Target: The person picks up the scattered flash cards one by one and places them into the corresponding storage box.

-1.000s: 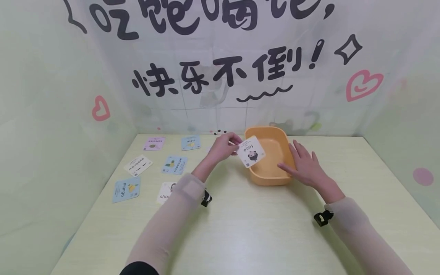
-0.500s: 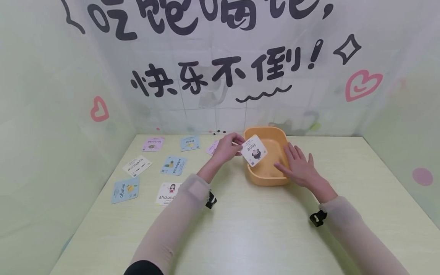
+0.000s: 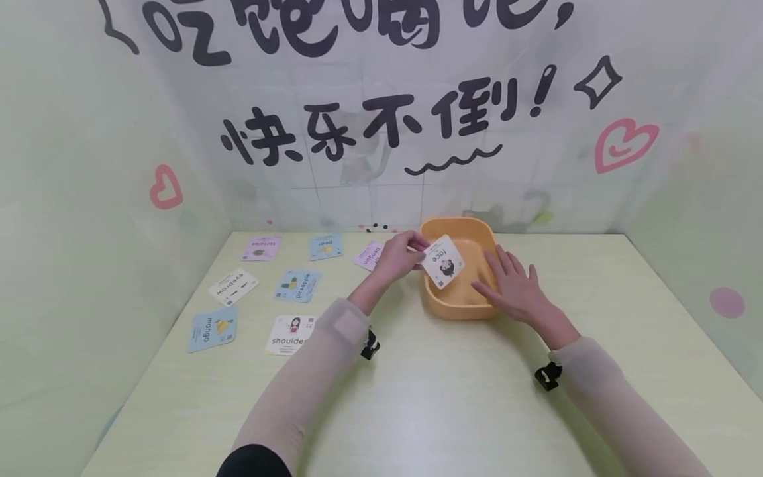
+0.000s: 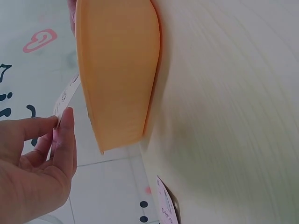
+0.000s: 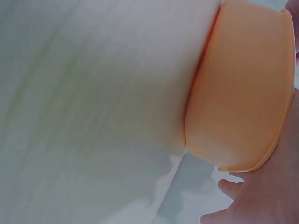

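My left hand (image 3: pixel 396 257) pinches a white flashcard (image 3: pixel 443 262) printed "face" between thumb and fingers. The card is tilted above the left part of an orange plastic bin (image 3: pixel 461 313), apart from its floor. In the left wrist view, thumb and fingertips hold the card's edge beside the bin's rim. My right hand (image 3: pixel 517 291) lies at the bin's right side with its fingers spread, and its thumb reaches over the rim. The right wrist view shows that hand (image 5: pixel 268 198) against the rim, though some fingers are hidden behind the bin.
Several flashcards lie on the table's left: tortoise (image 3: pixel 261 248), pear (image 3: pixel 326 246), penguin (image 3: pixel 365 255), eyebrow (image 3: pixel 234 287), pineapple (image 3: pixel 297 286), mango (image 3: pixel 212 329) and shoulder (image 3: pixel 289 333), partly covered by the left sleeve. A printed curtain (image 3: pixel 268 199) stands behind the table.
My left hand has carried the face card slightly right, further over the bin. My right hand has shifted a little left against the bin. More of the penguin and shoulder cards now shows.
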`<state>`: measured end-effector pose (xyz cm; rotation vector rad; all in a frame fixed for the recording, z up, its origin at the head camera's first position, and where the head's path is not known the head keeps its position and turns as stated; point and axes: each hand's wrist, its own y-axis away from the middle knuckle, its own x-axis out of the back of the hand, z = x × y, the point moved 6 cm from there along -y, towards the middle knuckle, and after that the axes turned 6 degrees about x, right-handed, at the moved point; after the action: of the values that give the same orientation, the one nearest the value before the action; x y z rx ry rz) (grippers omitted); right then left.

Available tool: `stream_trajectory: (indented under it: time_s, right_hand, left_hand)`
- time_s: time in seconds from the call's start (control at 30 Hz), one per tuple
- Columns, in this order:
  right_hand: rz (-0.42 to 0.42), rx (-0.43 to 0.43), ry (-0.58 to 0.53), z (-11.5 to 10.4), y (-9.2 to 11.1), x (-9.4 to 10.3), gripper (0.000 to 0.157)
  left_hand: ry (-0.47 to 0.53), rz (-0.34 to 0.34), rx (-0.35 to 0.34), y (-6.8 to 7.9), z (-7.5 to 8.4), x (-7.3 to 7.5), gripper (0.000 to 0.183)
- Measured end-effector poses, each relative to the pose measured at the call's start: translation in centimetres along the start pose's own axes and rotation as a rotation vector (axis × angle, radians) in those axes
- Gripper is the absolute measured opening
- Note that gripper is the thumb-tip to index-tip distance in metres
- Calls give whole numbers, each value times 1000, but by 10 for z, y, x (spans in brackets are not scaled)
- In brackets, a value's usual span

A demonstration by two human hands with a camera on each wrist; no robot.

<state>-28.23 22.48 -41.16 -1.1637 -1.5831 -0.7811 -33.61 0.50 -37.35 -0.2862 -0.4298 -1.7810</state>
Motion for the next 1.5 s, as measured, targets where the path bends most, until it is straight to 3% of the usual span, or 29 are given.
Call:
stream_trajectory:
  time_s: [0.53, 0.9, 1.3, 1.5]
  right_hand:
    - [5, 12, -10, 0, 0, -1, 83]
    - [7, 9, -23, 0, -1, -2, 84]
    - [9, 8, -32, -2, 0, -1, 83]
    - [-6, 5, -27, -3, 2, 0, 83]
  left_hand:
    - [-61, -72, -14, -2, 4, -18, 22]
    - [-133, -71, -20, 3, 7, -16, 20]
    - [-216, -137, -45, 9, 11, -23, 23]
    - [-264, -140, -58, 14, 13, -20, 23]
